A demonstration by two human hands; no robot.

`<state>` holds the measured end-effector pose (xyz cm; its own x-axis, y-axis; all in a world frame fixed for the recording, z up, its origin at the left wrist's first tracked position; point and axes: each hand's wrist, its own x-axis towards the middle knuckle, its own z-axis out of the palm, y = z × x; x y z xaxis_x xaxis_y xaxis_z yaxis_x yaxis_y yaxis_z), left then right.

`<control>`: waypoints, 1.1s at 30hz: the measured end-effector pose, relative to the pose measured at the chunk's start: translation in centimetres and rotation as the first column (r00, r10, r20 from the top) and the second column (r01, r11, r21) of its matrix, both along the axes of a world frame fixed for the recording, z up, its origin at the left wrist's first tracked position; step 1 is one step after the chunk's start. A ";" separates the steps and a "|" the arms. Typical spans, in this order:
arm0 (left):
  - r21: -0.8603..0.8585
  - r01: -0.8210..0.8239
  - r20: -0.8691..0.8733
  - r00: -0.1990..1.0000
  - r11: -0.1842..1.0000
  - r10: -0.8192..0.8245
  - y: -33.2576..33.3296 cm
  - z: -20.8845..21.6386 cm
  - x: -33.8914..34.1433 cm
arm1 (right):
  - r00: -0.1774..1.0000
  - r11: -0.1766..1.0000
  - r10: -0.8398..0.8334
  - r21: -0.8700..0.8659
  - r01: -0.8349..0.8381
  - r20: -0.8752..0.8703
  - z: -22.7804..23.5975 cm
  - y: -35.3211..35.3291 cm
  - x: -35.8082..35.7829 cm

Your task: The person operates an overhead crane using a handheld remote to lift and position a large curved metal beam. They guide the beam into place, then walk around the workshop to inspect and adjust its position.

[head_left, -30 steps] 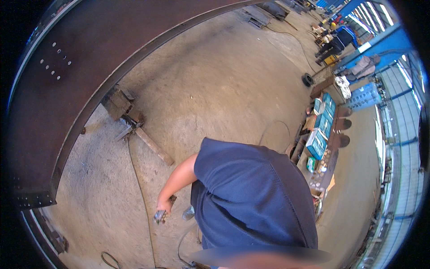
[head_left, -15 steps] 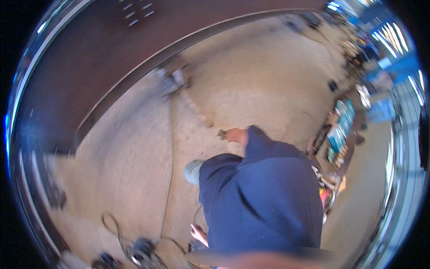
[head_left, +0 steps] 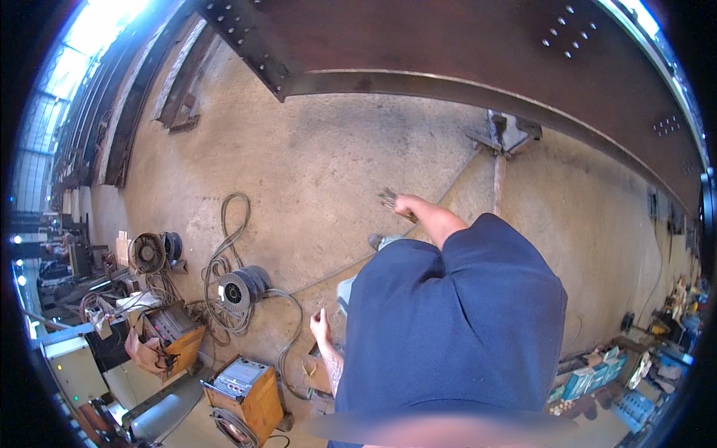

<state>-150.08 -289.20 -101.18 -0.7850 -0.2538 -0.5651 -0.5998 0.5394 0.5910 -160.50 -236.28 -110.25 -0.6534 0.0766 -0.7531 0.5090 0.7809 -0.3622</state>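
Small metal tool (head_left: 388,198), greyish, blurred, type not readable. Clamped in right hand (head_left: 404,205), sticks out past the fingers (head_left: 400,211) toward upper left, over bare concrete floor (head_left: 321,157). Fingers curled tight round it.

Right arm stretched forward and up from blue sleeve (head_left: 485,246), forearm bare. Just below the hand: shoe toe (head_left: 377,240) on the floor. Beyond it to the right: steel support stand (head_left: 502,138) under the long rust-brown steel girder (head_left: 463,45), which spans the whole top of view, bolt holes in flange. Nothing between hand and girder apart from open floor.

Left hand (head_left: 320,326) low beside the body, holds nothing, fingers loosely spread, thumb out. Forearm tattooed, bent at elbow, hanging down. Well apart from the tool.

Left of left hand: wire spool (head_left: 237,289) with coiled grey cables (head_left: 224,254) looping across floor, one cable running toward the feet. Further down-left: orange welding machine (head_left: 243,388), a second one (head_left: 173,328) behind it, round fan (head_left: 146,252) nearby. Lower right edge: blue-green boxes (head_left: 590,377) stacked along the wall. More steel beams (head_left: 142,112) laid flat at upper left.
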 end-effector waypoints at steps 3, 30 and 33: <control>-0.019 -0.176 0.184 0.967 0.984 0.176 -3.8 -1.2 -1.6 | 0.982 1.000 -0.031 -0.002 0.031 -0.188 2.7 -4.5 -13.0; 0.254 0.236 -0.106 0.971 0.938 -0.216 -21.4 -2.2 -79.3 | 0.876 0.961 -0.261 0.019 0.277 0.406 0.3 -27.3 -39.7; 0.276 0.372 -0.105 0.928 0.886 -0.357 -14.2 -1.6 -87.6 | 0.879 0.938 -0.331 0.016 0.347 0.342 -2.7 -27.7 -47.1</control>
